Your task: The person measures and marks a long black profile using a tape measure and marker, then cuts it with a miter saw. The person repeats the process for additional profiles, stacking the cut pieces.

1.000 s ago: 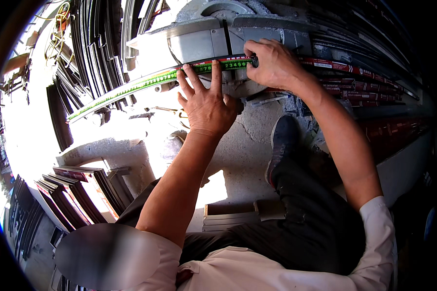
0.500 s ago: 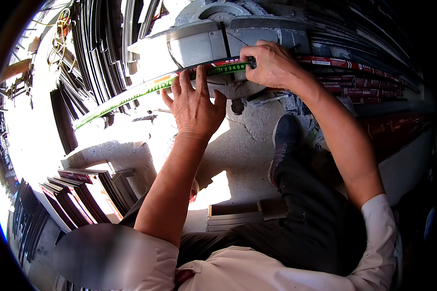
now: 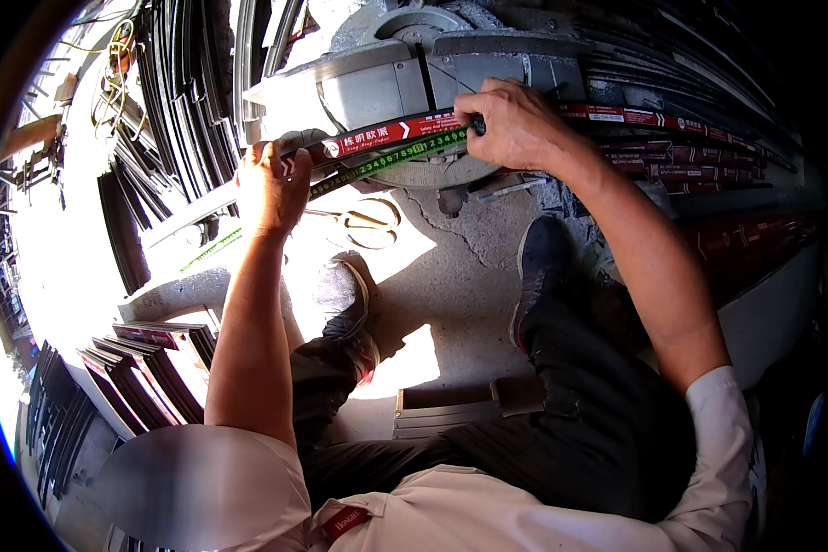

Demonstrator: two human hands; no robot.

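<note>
A long dark profile bar with a red printed film strip [image 3: 377, 138] lies across the grey saw table [image 3: 469, 78]. My left hand [image 3: 274, 189] is closed around the bar, thumb on the near side. A green tape measure blade [image 3: 391, 159] runs along the bar's near edge and slants down to the left, passing below my left hand. My right hand [image 3: 520, 124] pinches the blade's right end, with a small dark piece at the fingertips, and rests against the bar. Whether that piece is the hook or the case, I cannot tell.
Scissors [image 3: 373, 224] lie on the concrete floor beside my shoe [image 3: 340, 299]. Dark profiles [image 3: 179, 101] are stacked at the left; red-filmed ones [image 3: 699, 175] lie at the right. Short cut pieces [image 3: 147, 368] stand at the lower left, and a small stack [image 3: 446, 414] lies between my legs.
My left hand has moved left from the tape blade onto the bar. The blade has dropped away from the bar at its left, uncovering the red strip. My right hand has stayed put.
</note>
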